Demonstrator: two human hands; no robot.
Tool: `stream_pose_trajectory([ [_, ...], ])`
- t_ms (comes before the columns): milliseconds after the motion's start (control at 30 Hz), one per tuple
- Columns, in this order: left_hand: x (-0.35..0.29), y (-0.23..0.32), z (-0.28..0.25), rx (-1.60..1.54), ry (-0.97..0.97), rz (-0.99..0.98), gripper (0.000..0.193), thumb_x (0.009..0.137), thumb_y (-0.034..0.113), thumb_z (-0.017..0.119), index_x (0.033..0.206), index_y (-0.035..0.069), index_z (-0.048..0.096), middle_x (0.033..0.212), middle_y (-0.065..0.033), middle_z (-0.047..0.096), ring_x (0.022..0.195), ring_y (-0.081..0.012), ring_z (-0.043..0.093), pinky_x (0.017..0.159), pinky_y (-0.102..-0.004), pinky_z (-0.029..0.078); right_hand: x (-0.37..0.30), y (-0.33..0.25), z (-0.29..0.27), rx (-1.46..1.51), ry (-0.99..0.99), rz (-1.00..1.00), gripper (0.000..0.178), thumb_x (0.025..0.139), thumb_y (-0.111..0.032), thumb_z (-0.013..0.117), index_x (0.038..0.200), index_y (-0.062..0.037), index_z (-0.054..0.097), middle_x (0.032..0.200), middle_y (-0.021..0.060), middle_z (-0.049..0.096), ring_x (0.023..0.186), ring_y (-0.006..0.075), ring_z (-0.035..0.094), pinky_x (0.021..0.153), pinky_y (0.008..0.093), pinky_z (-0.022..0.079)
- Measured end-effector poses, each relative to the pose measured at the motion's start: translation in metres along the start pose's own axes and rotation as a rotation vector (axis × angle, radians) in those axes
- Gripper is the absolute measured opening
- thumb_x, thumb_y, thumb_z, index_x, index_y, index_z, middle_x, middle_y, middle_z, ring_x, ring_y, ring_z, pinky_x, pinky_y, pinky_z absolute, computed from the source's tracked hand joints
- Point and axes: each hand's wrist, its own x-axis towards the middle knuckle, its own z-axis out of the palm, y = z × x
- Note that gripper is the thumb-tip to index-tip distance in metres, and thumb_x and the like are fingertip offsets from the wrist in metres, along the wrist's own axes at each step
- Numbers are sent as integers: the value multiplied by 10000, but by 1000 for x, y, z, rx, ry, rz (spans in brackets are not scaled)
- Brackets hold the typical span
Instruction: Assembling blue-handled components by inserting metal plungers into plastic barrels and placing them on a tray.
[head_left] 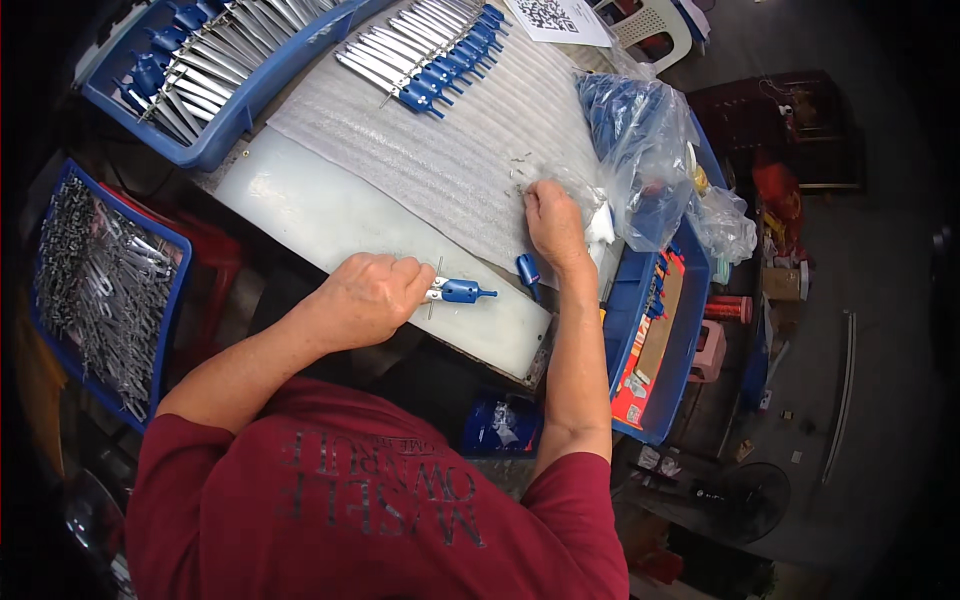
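My left hand (372,298) is closed round a metal piece with a blue plastic end (462,291), which points right over the white board (330,215). A thin metal pin (436,285) crosses this piece just beyond my fingers. My right hand (556,226) reaches to the foam sheet (430,180), its thumb and forefinger pressed together beside a scatter of small metal bits (520,172). Whether anything is between those fingertips is too small to make out. A separate blue plastic piece (528,268) lies on the board by my right wrist.
Finished-looking blue-ended metal pieces (425,60) lie in a row at the back; more fill a blue bin (190,150) at the far left. Metal parts fill a blue tray (105,290) on the left. A plastic bag (640,150) and another blue bin (640,425) stand right.
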Motion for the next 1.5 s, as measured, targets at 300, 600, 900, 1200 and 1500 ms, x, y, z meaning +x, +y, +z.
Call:
stream_pose_trajectory([
  [300,1,-1,-1,8,13,6,148,741,135,578,792,40,476,639,-79,445,571,-235,506,488,-341,404,-33,-56,-47,508,-197,290,160,854,-134,492,762,-4,480,667,-34,404,627,61,363,551,213,339],
  [600,0,-1,-1,26,-17,2,144,747,137,574,797,42,478,638,-76,443,567,-238,509,483,-346,408,-64,-95,-54,533,-278,196,181,841,-159,519,769,5,490,615,47,435,594,139,416,538,278,364],
  [900,0,1,1,80,-20,3,139,745,134,566,807,48,476,644,-73,447,571,-231,515,486,-341,413,-68,-105,-45,396,-274,167,154,813,-141,521,769,7,519,624,161,483,577,281,474,547,344,388],
  [1200,0,1,-1,93,-20,14,131,739,121,559,801,46,472,645,-72,449,577,-226,517,491,-338,413,-71,-102,-43,530,-276,236,165,833,-131,507,755,13,501,601,87,471,572,173,453,535,283,374],
  [1500,0,-2,-3,-35,6,26,173,709,112,594,804,40,469,633,-87,449,574,-256,512,496,-357,408,-82,-101,-31,393,69,64,100,838,-94,517,807,0,501,658,88,471,578,172,437,562,274,383],
])
